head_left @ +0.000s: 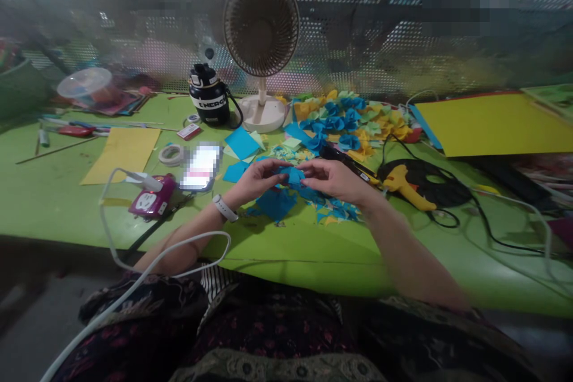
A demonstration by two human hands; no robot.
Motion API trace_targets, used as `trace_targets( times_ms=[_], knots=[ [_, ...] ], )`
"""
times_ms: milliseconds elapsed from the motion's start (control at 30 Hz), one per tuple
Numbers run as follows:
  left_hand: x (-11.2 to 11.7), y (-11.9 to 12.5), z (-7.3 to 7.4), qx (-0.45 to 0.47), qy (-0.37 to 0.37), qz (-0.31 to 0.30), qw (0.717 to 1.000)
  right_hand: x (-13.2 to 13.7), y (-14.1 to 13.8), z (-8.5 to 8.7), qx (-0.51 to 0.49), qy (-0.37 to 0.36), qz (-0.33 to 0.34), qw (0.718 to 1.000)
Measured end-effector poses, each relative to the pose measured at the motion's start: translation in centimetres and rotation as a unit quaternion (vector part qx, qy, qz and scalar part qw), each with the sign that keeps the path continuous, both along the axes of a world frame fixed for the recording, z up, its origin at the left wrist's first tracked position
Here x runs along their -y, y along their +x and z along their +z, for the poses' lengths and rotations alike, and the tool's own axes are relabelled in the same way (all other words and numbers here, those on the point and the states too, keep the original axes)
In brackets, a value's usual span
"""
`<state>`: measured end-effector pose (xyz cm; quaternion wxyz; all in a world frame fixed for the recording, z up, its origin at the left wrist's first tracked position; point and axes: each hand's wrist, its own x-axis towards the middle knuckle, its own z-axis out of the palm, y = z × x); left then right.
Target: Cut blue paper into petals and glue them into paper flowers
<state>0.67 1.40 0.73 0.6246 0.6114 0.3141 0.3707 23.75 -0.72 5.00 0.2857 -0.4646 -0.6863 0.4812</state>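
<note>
My left hand (256,182) and my right hand (333,181) meet over the green table (286,250), both pinching a small folded piece of blue paper (293,176) between the fingertips. A white watch sits on my left wrist. Under the hands lie blue paper squares and scraps (277,203). Behind them is a heap of folded paper flowers (349,122) in blue, yellow and green.
A yellow glue gun (405,182) with black cable lies right of my hands. A desk fan (262,48), a black jug (208,95), tape roll (171,155), phone (201,170), pink charger (150,198) with white cable, and yellow sheets (492,125) surround them.
</note>
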Motion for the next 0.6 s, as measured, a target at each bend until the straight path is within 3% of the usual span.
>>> trace_targets(
  times_ms=[333,600],
  knots=[
    [0.06,0.24,-0.4,-0.019,0.048,0.027,0.998,-0.08,-0.45,-0.56,-0.013,-0.009,-0.012,1.0],
    [0.21,0.39,-0.63,-0.02,0.078,0.004,0.997,-0.1,-0.76,-0.58,-0.008,-0.013,-0.014,1.0]
  ],
)
